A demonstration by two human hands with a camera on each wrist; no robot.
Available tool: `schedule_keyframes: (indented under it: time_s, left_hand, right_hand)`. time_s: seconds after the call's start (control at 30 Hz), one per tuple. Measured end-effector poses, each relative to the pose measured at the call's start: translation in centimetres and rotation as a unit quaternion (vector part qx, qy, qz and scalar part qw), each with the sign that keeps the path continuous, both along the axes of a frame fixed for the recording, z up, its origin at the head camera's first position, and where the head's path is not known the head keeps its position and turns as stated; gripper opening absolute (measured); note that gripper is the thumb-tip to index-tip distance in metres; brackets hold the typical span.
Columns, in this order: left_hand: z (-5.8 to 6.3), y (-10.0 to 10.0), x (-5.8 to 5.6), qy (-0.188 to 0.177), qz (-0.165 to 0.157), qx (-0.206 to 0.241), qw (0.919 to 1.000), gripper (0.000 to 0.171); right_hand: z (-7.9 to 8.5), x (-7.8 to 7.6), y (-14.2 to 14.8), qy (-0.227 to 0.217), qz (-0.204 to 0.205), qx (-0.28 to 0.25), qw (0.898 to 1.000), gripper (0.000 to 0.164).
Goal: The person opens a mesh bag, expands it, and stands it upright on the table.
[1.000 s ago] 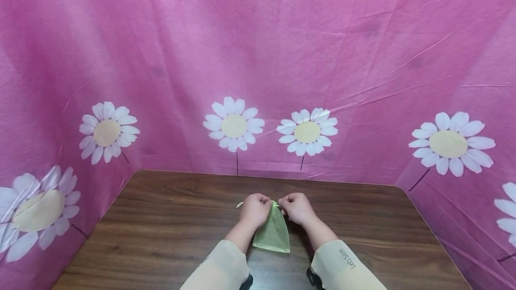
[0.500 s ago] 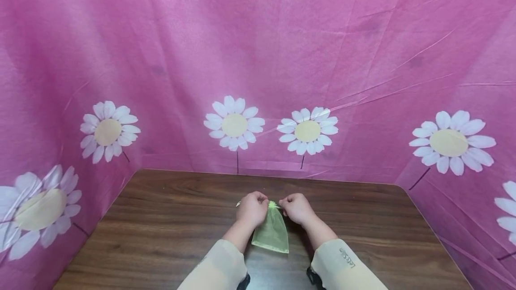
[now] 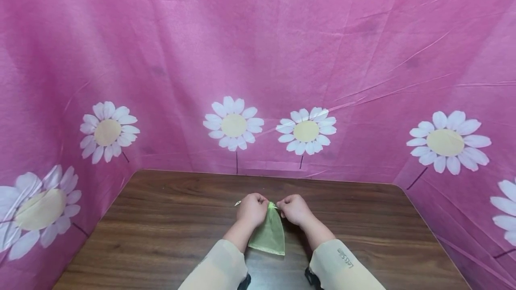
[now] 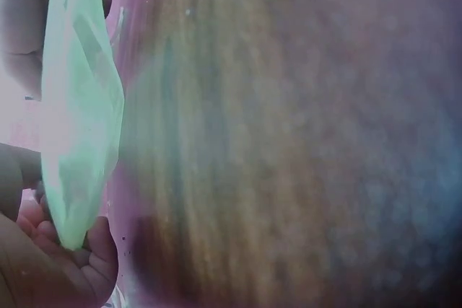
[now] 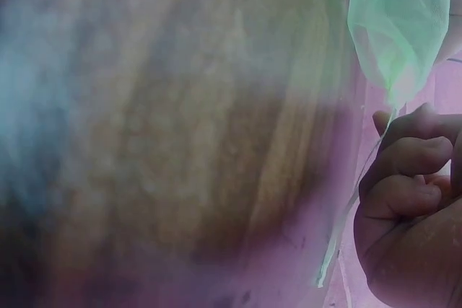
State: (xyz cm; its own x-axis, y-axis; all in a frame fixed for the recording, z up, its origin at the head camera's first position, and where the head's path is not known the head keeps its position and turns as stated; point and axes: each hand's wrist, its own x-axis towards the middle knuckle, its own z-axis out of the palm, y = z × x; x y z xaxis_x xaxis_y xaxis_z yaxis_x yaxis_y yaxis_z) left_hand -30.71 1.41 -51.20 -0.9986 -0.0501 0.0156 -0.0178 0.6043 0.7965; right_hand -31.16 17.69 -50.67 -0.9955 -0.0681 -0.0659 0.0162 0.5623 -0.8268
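Observation:
A sheer green drawstring pouch (image 3: 267,235) hangs from its gathered neck between the two hands, its wide bottom edge toward the person. My left hand (image 3: 251,210) pinches the neck on the left side, and a loose cord end (image 3: 238,203) sticks out beyond it. On the other side, my right hand (image 3: 296,210) pinches the cord close to the neck. The right wrist view has the curled fingers (image 5: 404,200) below the pouch neck, a pale drawstring (image 5: 333,243) trailing beside them. In the left wrist view the pouch (image 4: 81,99) partly covers the fingers.
A brown wood-grain table (image 3: 173,218) lies under the hands. Behind it and at both sides hangs a pink curtain (image 3: 258,48) printed with white daisies. Light sleeves (image 3: 221,265) cover the forearms, with a dark strap (image 3: 312,277) showing under the right one.
The pouch has shifted slightly left, its bottom edge swinging left and a little toward the person. Both hands have moved slightly left and keep their hold.

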Motion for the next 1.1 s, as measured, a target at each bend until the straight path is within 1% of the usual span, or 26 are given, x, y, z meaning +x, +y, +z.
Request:
schedule_keyframes:
  time_s: [0.17, 0.33, 0.53, 0.63, 0.8, 0.93, 1.1]
  left_hand:
    - [0.05, 0.03, 0.08, -0.007, -0.004, 0.0, 1.0, 0.014]
    - [0.03, 0.07, 0.19, -0.005, -0.009, -0.006, 0.9999, 0.015]
    - [0.12, 0.1, 0.26, -0.004, -0.009, -0.004, 0.9999, 0.017]
    - [0.12, 0.13, 0.28, -0.002, -0.009, -0.006, 0.9999, 0.018]
    - [0.11, 0.15, 0.28, 0.001, -0.008, -0.009, 0.9999, 0.019]
    - [-0.05, 0.17, 0.21, 0.008, -0.003, -0.007, 0.9999, 0.019]
    - [-0.13, 0.25, 0.33, 0.011, 0.001, 0.001, 0.9999, 0.02]
  right_hand:
    - [-0.2, 0.09, -0.05, -0.001, 0.004, -0.011, 1.0, 0.026]
    - [-0.38, 0.11, -0.08, -0.008, 0.008, -0.018, 1.0, 0.029]
    - [-0.18, 0.14, 0.0, -0.025, 0.018, -0.054, 0.998, 0.029]
    - [-0.07, 0.21, -0.08, -0.035, 0.017, -0.069, 0.997, 0.027]
    - [-0.11, 0.34, -0.35, -0.041, 0.006, -0.064, 0.997, 0.023]
    - [-0.08, 0.43, -0.43, -0.029, 0.008, -0.056, 0.998, 0.022]
    - [-0.06, 0.59, -0.42, 0.006, 0.013, -0.038, 0.999, 0.026]
